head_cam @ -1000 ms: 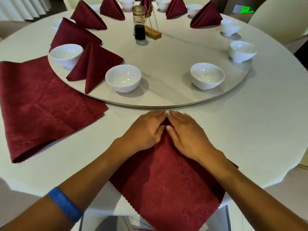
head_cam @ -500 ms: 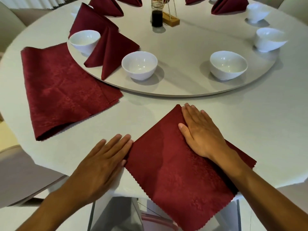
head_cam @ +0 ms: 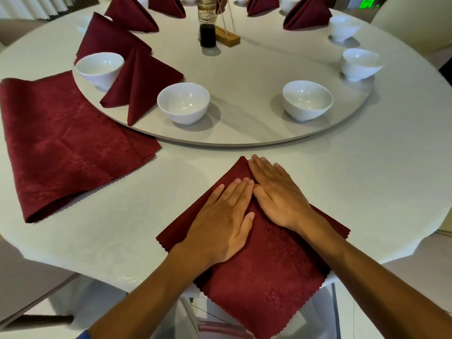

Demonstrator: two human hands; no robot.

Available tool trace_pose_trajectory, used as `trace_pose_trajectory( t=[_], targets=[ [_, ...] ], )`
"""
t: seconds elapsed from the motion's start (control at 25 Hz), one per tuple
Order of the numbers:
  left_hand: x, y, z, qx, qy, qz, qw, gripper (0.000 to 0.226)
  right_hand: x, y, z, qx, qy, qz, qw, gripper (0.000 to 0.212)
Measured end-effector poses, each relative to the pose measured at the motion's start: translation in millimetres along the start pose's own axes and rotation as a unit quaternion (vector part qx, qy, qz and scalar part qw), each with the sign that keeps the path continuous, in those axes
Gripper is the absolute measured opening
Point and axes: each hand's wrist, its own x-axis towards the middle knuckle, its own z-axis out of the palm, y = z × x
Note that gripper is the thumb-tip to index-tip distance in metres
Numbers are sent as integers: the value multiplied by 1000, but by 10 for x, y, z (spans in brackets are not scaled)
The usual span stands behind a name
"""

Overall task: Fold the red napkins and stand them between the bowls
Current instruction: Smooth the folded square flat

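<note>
A: What sits around the working napkin (head_cam: 264,263)?

B: Left of it on the surface (head_cam: 367,182), well apart, lies a flat stack of red napkins (head_cam: 66,148), its far edge tucked just under the rim of the round turntable (head_cam: 256,69). At the turntable's middle stand a dark sauce bottle (head_cam: 207,28) and a wooden holder (head_cam: 228,38).

A: Count the rest.

B: Six bowls plainly: one far left (head_cam: 99,68), two nearest (head_cam: 183,102) and (head_cam: 307,99), two on the right (head_cam: 359,63) and (head_cam: 343,27), and one at the far side (head_cam: 287,2); more at the top edge are cut off. Six standing folded napkins show, the nearest (head_cam: 140,81) between the two left bowls, touching the left one. Between the two nearest bowls the turntable is bare.

A: And the grip?

B: Neither hand grasps. The left hand (head_cam: 220,221) and right hand (head_cam: 278,194) lie flat, fingers straight, pressing the napkin's far point, fingertips almost touching each other.

A: Edges?

B: The napkin's far corner stops short of the turntable rim, with bare cloth between; its near corner overhangs the surface's edge.
</note>
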Motion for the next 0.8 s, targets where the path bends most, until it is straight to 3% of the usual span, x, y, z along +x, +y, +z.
trace_pose_trajectory(
  t=[0.24,0.52,0.6,0.68,0.76,0.8],
  targets=[
    [0,15,2,50,-3,3,999,67,-245,167,20,-69,20,28,997,77],
    [-13,33,6,49,8,4,999,67,-1127,600,-21,-86,27,115,989,69],
    [-25,72,-23,26,22,-1,999,66,-1001,447,-58,-43,85,134,986,68],
    [-55,83,-117,-23,87,-61,994,62,-797,233,-129,-9,160,119,980,61],
    [-75,26,-256,-32,136,-162,977,59,-577,99,-224,-16,146,113,983,50],
    [-66,-43,-325,-19,113,-203,972,58,-480,61,-283,-6,120,126,985,42]
  ],
)
